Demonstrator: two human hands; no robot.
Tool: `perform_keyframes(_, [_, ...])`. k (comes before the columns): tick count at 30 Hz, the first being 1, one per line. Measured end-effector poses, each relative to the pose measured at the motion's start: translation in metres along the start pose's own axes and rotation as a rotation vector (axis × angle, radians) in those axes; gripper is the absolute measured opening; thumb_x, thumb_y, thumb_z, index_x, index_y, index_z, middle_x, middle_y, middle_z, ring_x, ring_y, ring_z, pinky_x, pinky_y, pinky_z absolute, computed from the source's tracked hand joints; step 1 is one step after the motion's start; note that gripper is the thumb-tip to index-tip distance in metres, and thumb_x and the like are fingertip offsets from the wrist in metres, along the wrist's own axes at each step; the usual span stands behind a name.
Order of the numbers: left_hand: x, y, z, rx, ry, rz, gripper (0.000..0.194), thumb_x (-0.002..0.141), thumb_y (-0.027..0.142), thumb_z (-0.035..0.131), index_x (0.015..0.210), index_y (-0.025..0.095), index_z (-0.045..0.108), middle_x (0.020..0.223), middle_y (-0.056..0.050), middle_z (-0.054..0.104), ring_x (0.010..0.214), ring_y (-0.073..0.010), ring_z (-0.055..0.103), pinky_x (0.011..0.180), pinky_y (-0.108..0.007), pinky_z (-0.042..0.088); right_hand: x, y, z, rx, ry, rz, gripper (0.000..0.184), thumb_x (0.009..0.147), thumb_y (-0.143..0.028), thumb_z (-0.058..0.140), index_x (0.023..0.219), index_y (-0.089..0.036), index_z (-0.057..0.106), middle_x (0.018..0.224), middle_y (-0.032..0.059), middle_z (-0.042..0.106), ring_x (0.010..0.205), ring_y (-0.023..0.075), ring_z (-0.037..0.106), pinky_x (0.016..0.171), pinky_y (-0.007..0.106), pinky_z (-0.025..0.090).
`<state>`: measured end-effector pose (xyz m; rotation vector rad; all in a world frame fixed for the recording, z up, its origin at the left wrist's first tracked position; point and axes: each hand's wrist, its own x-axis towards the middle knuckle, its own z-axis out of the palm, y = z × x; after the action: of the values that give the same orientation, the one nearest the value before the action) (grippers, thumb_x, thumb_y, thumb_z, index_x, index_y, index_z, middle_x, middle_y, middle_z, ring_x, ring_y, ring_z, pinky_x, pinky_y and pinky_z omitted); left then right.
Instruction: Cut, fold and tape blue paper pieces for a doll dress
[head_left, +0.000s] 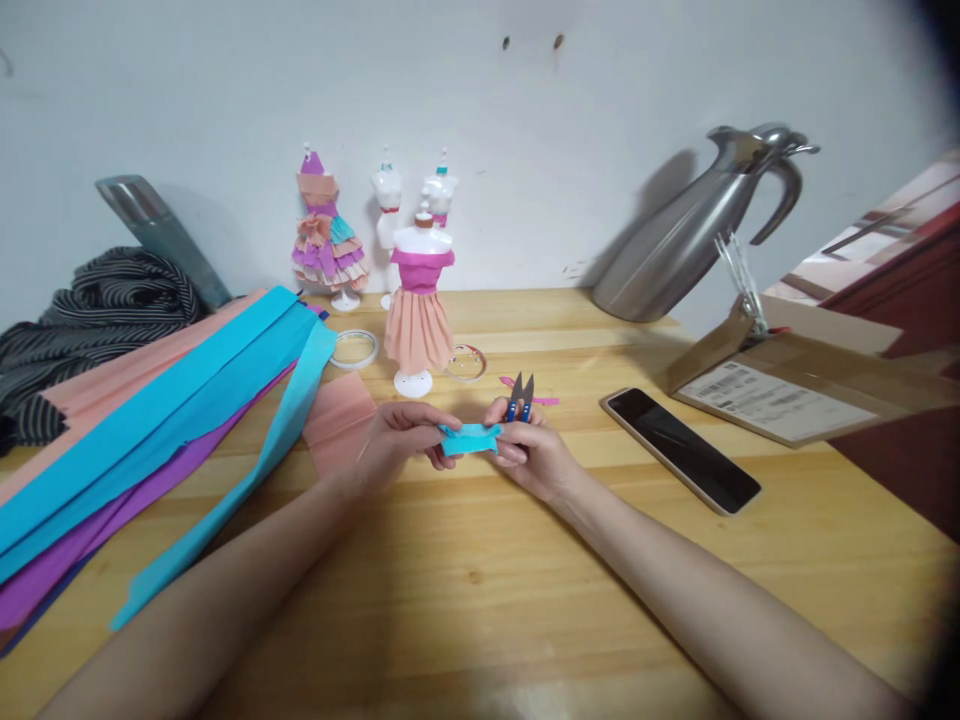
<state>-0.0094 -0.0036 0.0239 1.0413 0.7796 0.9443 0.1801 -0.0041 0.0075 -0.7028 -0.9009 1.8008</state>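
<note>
A small piece of turquoise crepe paper [470, 440] is stretched between my two hands above the table. My left hand [405, 437] pinches its left end. At the right end, my right hand [534, 452] grips it between thumb and fingers. Blue-handled thread snips [520, 397] point upward just behind the right fingers; whether that hand holds them or they lie on the table I cannot tell. Straight beyond the hands stands a mini dress form [420, 310] wearing a pink top and a pleated peach skirt. Peach paper [339, 420] lies beside the left hand.
Long crepe paper strips [172, 400] spread across the left. Further dress forms [328, 235] stand by the wall, with tape rolls [354, 349] in front. On the right are a phone [681, 450], a cardboard box [795, 385] and a steel jug [682, 230]. A striped cloth [124, 295] lies far left.
</note>
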Motion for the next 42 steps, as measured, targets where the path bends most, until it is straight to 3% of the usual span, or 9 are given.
perform_keyframes(4, [-0.001, -0.001, 0.004, -0.128, 0.034, -0.061, 0.017, 0.062, 0.020, 0.073, 0.077, 0.014, 0.076, 0.054, -0.003, 0.068, 0.046, -0.0136, 0.061, 0.048, -0.024, 0.044, 0.000, 0.002, 0.002, 0.071, -0.011, 0.021, 0.010, 0.062, -0.019, 0.066, 0.070, -0.018, 0.059, 0.034, -0.0131, 0.030, 0.034, 0.0020, 0.013, 0.040, 0.018, 0.012])
perform_keyframes(12, [-0.001, -0.007, 0.006, -0.219, 0.001, -0.047, 0.015, 0.062, 0.022, 0.078, 0.075, 0.014, 0.075, 0.057, -0.004, 0.069, 0.049, -0.0130, 0.062, 0.052, -0.025, 0.046, 0.002, 0.007, -0.003, 0.177, -0.032, 0.035, 0.009, 0.064, -0.014, 0.062, 0.069, -0.019, 0.057, 0.033, -0.0129, 0.030, 0.034, 0.0026, 0.012, 0.038, 0.017, 0.015])
perform_keyframes(19, [0.002, -0.016, -0.003, -0.085, -0.081, 0.067, 0.016, 0.067, 0.026, 0.078, 0.080, 0.017, 0.077, 0.062, -0.004, 0.072, 0.057, -0.0137, 0.066, 0.057, -0.024, 0.050, 0.003, 0.008, -0.008, 0.183, -0.061, 0.015, 0.008, 0.061, -0.011, 0.060, 0.062, -0.018, 0.056, 0.037, -0.0110, 0.035, 0.035, 0.0019, 0.016, 0.039, 0.017, 0.016])
perform_keyframes(27, [0.000, -0.001, -0.004, 0.121, -0.089, 0.137, 0.016, 0.068, 0.029, 0.078, 0.077, 0.016, 0.078, 0.062, -0.005, 0.072, 0.060, -0.0128, 0.064, 0.063, -0.024, 0.051, 0.005, 0.004, -0.011, 0.099, -0.090, -0.026, 0.010, 0.057, -0.009, 0.059, 0.062, -0.017, 0.061, 0.046, -0.0086, 0.045, 0.035, 0.0005, 0.022, 0.040, 0.019, 0.014])
perform_keyframes(38, [0.000, 0.001, -0.005, 0.244, -0.055, 0.067, 0.013, 0.066, 0.021, 0.074, 0.075, 0.013, 0.077, 0.062, -0.004, 0.070, 0.061, -0.0132, 0.061, 0.065, -0.025, 0.049, 0.009, 0.005, -0.018, -0.024, -0.080, -0.027, 0.008, 0.057, -0.011, 0.058, 0.061, -0.017, 0.063, 0.036, -0.0092, 0.036, 0.034, 0.0029, 0.022, 0.041, 0.021, 0.014])
perform_keyframes(40, [-0.002, 0.001, -0.006, 0.256, -0.068, 0.077, 0.015, 0.068, 0.024, 0.072, 0.077, 0.014, 0.078, 0.064, -0.004, 0.071, 0.064, -0.0140, 0.062, 0.066, -0.026, 0.049, 0.008, 0.004, -0.017, -0.045, -0.081, -0.037, 0.002, 0.059, -0.015, 0.060, 0.060, -0.016, 0.062, 0.036, -0.0082, 0.037, 0.034, 0.0037, 0.024, 0.042, 0.021, 0.016])
perform_keyframes(42, [-0.003, 0.001, -0.008, 0.282, -0.073, 0.089, 0.018, 0.071, 0.028, 0.070, 0.079, 0.014, 0.078, 0.066, -0.005, 0.072, 0.066, -0.0149, 0.062, 0.068, -0.026, 0.049, 0.007, 0.004, -0.015, -0.071, -0.076, -0.056, 0.010, 0.063, -0.024, 0.064, 0.059, -0.016, 0.060, 0.037, -0.0074, 0.038, 0.035, 0.0044, 0.027, 0.042, 0.022, 0.019])
